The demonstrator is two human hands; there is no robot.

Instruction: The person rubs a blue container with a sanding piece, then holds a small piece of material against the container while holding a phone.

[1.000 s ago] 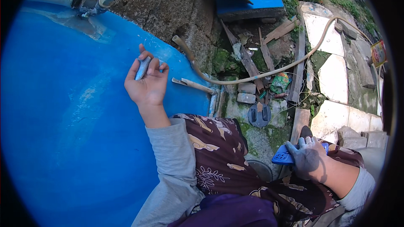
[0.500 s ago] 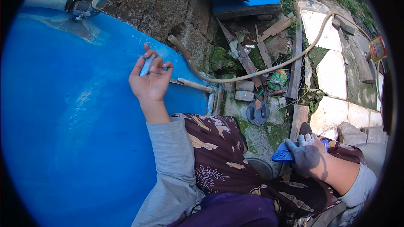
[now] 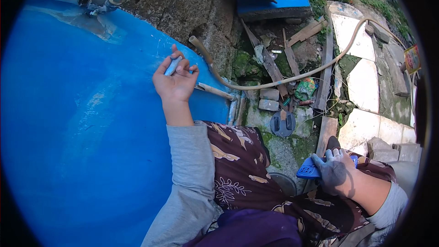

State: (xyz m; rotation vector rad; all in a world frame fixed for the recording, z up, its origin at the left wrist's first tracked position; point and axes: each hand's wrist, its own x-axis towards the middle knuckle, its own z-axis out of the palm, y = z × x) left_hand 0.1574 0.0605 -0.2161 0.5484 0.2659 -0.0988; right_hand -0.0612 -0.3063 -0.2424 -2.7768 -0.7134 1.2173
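Observation:
Palm up, my left hand [image 3: 176,80] is raised over the right edge of a broad, smooth blue surface [image 3: 91,146]. Its fingers are curled around a small light-blue oblong piece [image 3: 173,66], whose kind I cannot make out. On the right, my right hand [image 3: 337,173], dusted grey, grips a blue plastic piece with round holes [image 3: 309,168]. That hand rests on the dark patterned cloth [image 3: 327,201] over my leg and covers much of the blue piece.
A beige hose [image 3: 292,80] runs from the blue edge across the ground to the right. Beyond lie wooden planks [image 3: 324,77], small bricks [image 3: 269,104], a green packet [image 3: 305,88] and pale slabs [image 3: 363,84]. A pipe joint [image 3: 103,3] sits at the far left.
My left hand has shifted slightly right and away from me, still holding the light-blue piece. My right hand keeps its place, and the view has turned a little.

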